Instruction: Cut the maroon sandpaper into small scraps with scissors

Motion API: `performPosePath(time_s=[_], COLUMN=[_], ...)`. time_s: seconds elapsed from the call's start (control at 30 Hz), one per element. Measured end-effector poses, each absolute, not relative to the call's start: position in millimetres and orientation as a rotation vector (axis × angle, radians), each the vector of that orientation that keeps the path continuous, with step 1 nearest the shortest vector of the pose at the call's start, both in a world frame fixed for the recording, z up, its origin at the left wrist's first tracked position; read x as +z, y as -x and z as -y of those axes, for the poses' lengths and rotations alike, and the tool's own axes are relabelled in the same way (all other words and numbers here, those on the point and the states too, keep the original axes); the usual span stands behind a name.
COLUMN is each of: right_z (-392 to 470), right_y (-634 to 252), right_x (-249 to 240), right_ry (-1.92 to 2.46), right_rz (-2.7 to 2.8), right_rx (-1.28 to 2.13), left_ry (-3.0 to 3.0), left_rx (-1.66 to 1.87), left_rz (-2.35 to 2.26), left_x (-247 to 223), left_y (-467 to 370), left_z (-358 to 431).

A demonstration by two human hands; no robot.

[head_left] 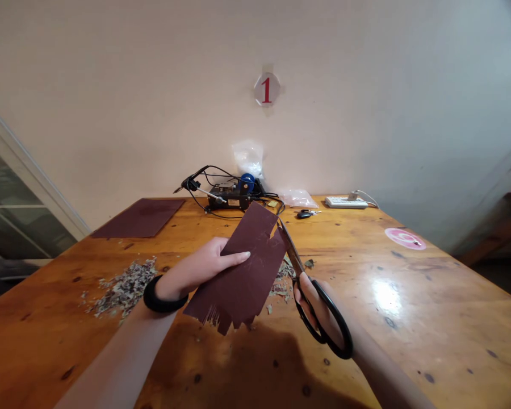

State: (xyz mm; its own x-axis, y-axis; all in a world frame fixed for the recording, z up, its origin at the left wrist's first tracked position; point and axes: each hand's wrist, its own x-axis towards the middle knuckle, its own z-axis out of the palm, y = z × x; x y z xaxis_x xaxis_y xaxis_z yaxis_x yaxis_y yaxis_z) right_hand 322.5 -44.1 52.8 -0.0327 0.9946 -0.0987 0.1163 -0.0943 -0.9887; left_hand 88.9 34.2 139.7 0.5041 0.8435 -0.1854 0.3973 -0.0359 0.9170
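Note:
My left hand (213, 262) grips a dark maroon sheet of sandpaper or card (242, 278), thumb on top and fingers hidden underneath. The sheet's lower edge is jagged and cut into fringes, and a notch shows at its upper right. Black-handled scissors (296, 255) are in my right hand (317, 304), with fingers through the loops. Their blades meet the sheet's right edge near the notch. Beneath the sheet, partly covered by it, lie small cut scraps (286, 272). A larger heap of shredded bits (125, 287) sits left of my left wrist, which wears a black band (164, 295).
Another maroon sheet (138, 218) lies at the table's back left. A soldering stand with cables (227, 193), clear plastic bags (298, 199), a small black key-like item (306, 214) and a white power strip (346, 202) line the back. A round pink sticker (405, 238) is at right.

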Motion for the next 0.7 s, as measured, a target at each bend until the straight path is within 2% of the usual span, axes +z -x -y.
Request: performPosePath(time_s=[0.7], right_z=[35], right_y=[-330], right_x=[27], right_ry=[1.122], right_rz=[1.271], right_rx=[1.447], left_ry=[-1.727], left_rx=[0.505], left_rz=[-1.160], left_x=[140], left_y=[-87], left_z=[-37])
